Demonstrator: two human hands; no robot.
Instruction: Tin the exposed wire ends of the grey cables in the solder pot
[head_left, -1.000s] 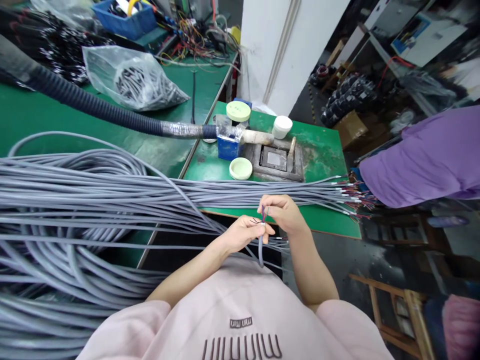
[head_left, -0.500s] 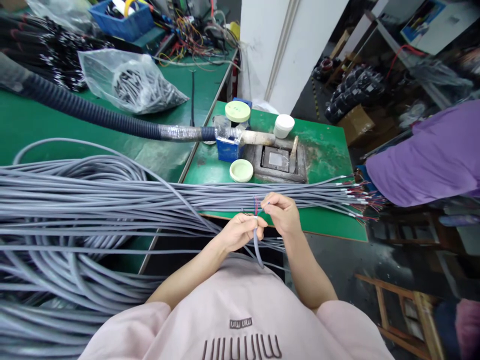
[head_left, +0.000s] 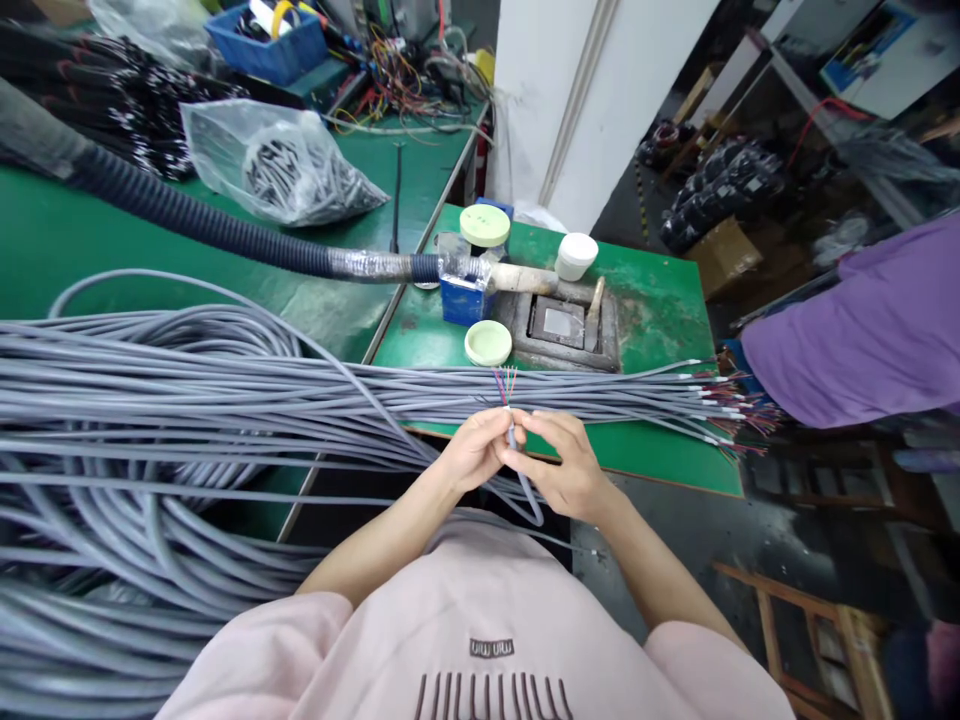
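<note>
My left hand pinches a grey cable just below its stripped end. Thin coloured wires, red, blue and green among them, fan upward out of that end. From the other side my right hand closes its thumb and forefinger on the same cable, right beside the left fingertips. Below the hands the cable curves down in front of the pink shirt. Behind them a thick bundle of grey cables lies along the bench, its stripped ends at the right.
A soldering pot is set in the green bench, with a hose nozzle over its edge. Around it are a pale green lid, a white tub and a blue box. A person in a purple top is at the right.
My right hand has let go of the thin wire and moved down onto the cable. The coloured wires now spread apart. The whole view has shifted slightly.
</note>
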